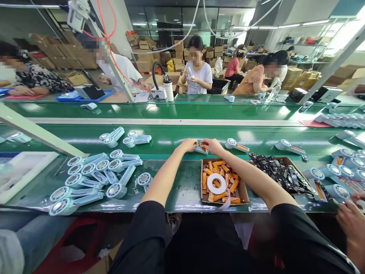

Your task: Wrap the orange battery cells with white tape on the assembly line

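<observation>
My left hand (189,145) and my right hand (211,147) come together over the green conveyor belt, fingers closed and bent inward. Between and just below them is a light blue fan handle (202,151), mostly covered by the hands. A bit of orange, like a wrapped battery, shows at my right fingertips. What my left fingertips pinch is too small to make out. In front of my hands, a cardboard box (203,199) holds many orange batteries (234,185). A white tape roll (211,183) lies on top of them, with its loose end hanging over the front edge.
Light blue fan bodies (88,169) cluster at left, and more (340,171) at right. Two fans with orange batteries (238,145) sit on the belt. A box of black parts (285,176) stands right of the batteries. A co-worker's hand (352,217) is at far right; people sit opposite.
</observation>
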`<state>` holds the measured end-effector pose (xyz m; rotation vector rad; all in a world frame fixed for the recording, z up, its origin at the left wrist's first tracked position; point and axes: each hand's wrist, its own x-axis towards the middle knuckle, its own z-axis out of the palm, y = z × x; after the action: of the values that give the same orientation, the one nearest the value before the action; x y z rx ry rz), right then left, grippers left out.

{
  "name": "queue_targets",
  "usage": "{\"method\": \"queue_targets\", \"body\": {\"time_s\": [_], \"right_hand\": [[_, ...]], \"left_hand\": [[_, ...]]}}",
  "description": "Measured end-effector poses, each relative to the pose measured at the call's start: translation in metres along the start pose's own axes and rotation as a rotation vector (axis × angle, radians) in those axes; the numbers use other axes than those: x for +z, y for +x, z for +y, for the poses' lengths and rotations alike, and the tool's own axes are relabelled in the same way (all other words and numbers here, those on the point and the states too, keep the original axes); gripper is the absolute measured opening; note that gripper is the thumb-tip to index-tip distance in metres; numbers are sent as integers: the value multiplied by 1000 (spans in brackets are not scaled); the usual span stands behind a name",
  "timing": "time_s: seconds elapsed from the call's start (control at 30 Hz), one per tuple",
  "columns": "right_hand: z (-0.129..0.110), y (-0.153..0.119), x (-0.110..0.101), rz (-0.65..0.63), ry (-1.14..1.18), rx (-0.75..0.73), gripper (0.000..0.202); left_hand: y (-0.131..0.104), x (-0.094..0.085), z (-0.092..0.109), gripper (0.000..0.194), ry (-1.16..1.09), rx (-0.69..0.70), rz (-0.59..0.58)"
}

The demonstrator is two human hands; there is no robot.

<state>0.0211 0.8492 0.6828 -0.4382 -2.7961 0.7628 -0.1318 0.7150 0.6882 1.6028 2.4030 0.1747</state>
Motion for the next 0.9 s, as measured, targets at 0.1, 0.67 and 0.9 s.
{"method": "queue_targets", "body": {"time_s": [0.1,0.67,0.9], "right_hand": [[3,2,1,-135,-172,-13,23],[-6,12,3,-465,-588,-98,41],[-2,16,-1,-510,-575,-101,29]], "left_hand": [[6,10,3,33,-48,-33,40],[-54,-39,-116,37,-85,-322,240],[-121,-71,-228,53,41,-437,214]]}}
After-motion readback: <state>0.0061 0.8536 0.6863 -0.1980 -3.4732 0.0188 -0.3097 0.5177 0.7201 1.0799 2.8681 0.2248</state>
